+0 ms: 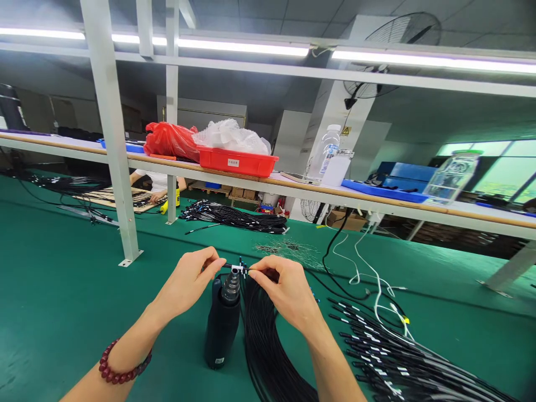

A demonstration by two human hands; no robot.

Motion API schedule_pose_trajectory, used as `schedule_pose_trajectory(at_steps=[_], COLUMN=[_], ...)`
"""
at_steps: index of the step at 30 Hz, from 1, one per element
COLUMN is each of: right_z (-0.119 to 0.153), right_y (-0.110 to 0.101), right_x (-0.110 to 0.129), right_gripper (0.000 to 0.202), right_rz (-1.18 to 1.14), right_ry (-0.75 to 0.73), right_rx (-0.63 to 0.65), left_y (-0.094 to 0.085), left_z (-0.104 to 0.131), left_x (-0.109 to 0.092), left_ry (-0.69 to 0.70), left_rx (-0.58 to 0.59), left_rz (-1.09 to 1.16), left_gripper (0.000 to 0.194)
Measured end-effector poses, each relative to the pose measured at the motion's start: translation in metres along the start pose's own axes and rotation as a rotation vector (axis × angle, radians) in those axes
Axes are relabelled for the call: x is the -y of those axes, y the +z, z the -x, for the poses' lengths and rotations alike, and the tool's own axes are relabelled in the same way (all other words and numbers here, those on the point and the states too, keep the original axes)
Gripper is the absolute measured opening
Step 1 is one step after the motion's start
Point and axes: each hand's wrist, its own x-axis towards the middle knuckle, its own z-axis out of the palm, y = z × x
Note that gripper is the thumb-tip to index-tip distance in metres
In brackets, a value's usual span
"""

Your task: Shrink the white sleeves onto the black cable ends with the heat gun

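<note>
The fingers (216, 267) of the left hand (184, 283) were pinched shut on one side of a thin black cable (228, 265), and those of the right hand (288, 287) were closed on its other side, thumb against forefinger in both. A white sleeve (237, 268) sat on the short stretch between the two grips. That stretch lay crosswise, its long axis running from left to right with a slight dip toward the right hand, while the metal nozzle (231, 289) of a black heat gun (221, 332) pointed up from beneath it. Cable and nozzle thus stood nearly square to each other, the sleeve right over the nozzle's mouth; whether they touched could not be told from this angle. The nozzle rose between the hands, a little nearer the left fingertips than the right. The heat gun stood upright on the green bench (62, 296), and just to its right a thick bundle of black cables (268, 340) curved down toward the person. Farther right, under and beyond the right forearm, lay a spread of cables with white labels (379, 352); loose wire clippings (288, 247) were scattered beyond the hands.
</note>
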Motion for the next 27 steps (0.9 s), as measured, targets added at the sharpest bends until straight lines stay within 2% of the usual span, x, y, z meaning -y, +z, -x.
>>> schedule_pose_trajectory(at_steps=[10, 12, 17, 21, 27], right_z=[0.0024, 0.0034, 0.0053, 0.0060, 0.0051], right_y=[0.0030, 0.0023, -0.0014, -0.0016, 0.0025], right_x=[-0.0033, -0.0031, 0.0033, 0.0065, 0.0000], right_gripper=[0.007, 0.008, 0.023, 0.027, 0.015], right_rz=[-0.020, -0.018, 0.051, 0.082, 0.035], right_ry=[0.032, 0.029, -0.028, -0.040, -0.023], right_rx=[0.011, 0.016, 0.048, 0.056, 0.024], left_y=[-0.0001, -0.0010, -0.0027, -0.0019, 0.0007], left_z=[0.0017, 0.0032, 0.0048, 0.0038, 0.0028], left_x=[-0.0002, -0.0008, 0.0002, 0.0024, 0.0030], left_ry=[0.032, 0.027, 0.019, 0.021, 0.069], left_rx=[-0.050, -0.038, -0.010, -0.014, -0.025], left_rz=[-0.004, 0.000, -0.030, -0.041, 0.013], left_gripper=[0.021, 0.024, 0.046, 0.050, 0.029])
